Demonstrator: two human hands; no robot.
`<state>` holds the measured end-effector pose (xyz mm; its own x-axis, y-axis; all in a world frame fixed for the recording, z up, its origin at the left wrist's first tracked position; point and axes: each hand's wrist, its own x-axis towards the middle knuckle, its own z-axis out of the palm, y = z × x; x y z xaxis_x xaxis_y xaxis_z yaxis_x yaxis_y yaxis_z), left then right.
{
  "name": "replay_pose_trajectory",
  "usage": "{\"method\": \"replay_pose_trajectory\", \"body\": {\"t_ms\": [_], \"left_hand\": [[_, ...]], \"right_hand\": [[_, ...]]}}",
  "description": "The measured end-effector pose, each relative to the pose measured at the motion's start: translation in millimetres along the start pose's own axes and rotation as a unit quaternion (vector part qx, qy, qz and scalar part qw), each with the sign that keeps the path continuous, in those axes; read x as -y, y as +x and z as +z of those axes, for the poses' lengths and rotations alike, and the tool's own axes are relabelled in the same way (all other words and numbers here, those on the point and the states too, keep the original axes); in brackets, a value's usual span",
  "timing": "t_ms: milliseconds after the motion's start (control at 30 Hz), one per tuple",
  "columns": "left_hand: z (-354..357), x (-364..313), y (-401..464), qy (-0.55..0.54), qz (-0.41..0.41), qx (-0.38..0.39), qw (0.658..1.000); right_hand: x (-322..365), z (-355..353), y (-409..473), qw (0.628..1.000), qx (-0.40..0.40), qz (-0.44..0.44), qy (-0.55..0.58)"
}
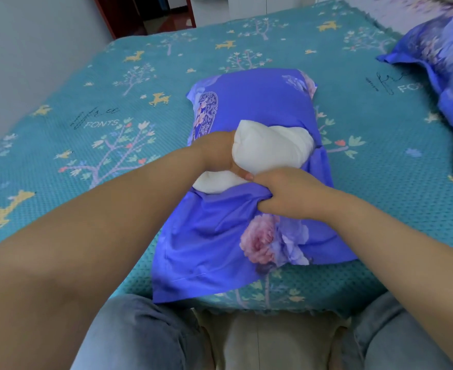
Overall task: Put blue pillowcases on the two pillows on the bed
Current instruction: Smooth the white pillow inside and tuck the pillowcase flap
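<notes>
open teal bedspread (94, 108) left of the half-cased pillow (270, 152), second cased pillow (444, 65) crowding far right

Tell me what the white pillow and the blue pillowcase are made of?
The white pillow looks like plain matte cloth over soft stuffing; it bulges and dents under the left hand. The blue pillowcase seems thin, smooth woven fabric, perhaps cotton or polyester; it bunches into fine wrinkles where the right hand grips it.
</notes>
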<state>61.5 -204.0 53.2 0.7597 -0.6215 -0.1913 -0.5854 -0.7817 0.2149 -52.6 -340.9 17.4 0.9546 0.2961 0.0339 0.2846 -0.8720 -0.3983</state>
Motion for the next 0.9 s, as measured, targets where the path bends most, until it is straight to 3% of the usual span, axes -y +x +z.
{"method": "replay_pose_trajectory", "body": {"t_ms": [67, 133, 200, 300, 367, 434, 500, 567, 634, 767, 901], "left_hand": [[3.4, -6.9, 1.2, 0.051, -0.01, 0.018, 0.998], [3.9, -16.5, -0.6, 0.05, -0.011, 0.06, 0.997], [-2.2, -26.0, -7.1, 0.025, 0.013, 0.119, 0.992], [-10.3, -15.0, -16.9, -0.132, 0.034, 0.201, 0.97], [-8.9, -1.5, -24.1, -0.323, 0.003, 0.224, 0.92], [-4.1, 5.8, -28.7, -0.42, -0.037, 0.209, 0.882], [-1.8, -0.6, -35.3, -0.388, -0.009, 0.204, 0.899], [-5.6, -12.6, -41.7, -0.284, 0.034, 0.209, 0.935], [-5.9, -22.3, -43.0, -0.219, 0.051, 0.214, 0.951], [-6.0, -29.2, -48.6, -0.111, 0.068, 0.141, 0.981], [1.1, -39.6, -48.4, 0.047, 0.073, 0.093, 0.992]], "right_hand": [[5.1, -8.1, -0.8, 0.992, -0.122, 0.005, -0.031], [4.0, -16.3, -0.2, 0.954, -0.29, -0.012, -0.078], [0.1, -26.5, 0.9, 0.921, -0.382, -0.011, -0.072], [-3.4, -32.5, 4.5, 0.928, -0.368, 0.052, 0.028], [-4.9, -28.7, 8.2, 0.937, -0.343, 0.061, 0.013], [-6.9, -25.4, 13.4, 0.95, -0.299, 0.083, -0.024], [-12.5, -25.4, 16.7, 0.957, -0.271, 0.105, -0.008], [-15.0, -27.4, 21.5, 0.959, -0.254, 0.121, 0.024], [-13.8, -28.6, 19.8, 0.959, -0.253, 0.124, 0.026], [-2.4, -27.2, 11.3, 0.949, -0.3, 0.09, -0.036], [-2.2, -30.0, -0.5, 0.952, -0.293, 0.052, -0.067]]}}
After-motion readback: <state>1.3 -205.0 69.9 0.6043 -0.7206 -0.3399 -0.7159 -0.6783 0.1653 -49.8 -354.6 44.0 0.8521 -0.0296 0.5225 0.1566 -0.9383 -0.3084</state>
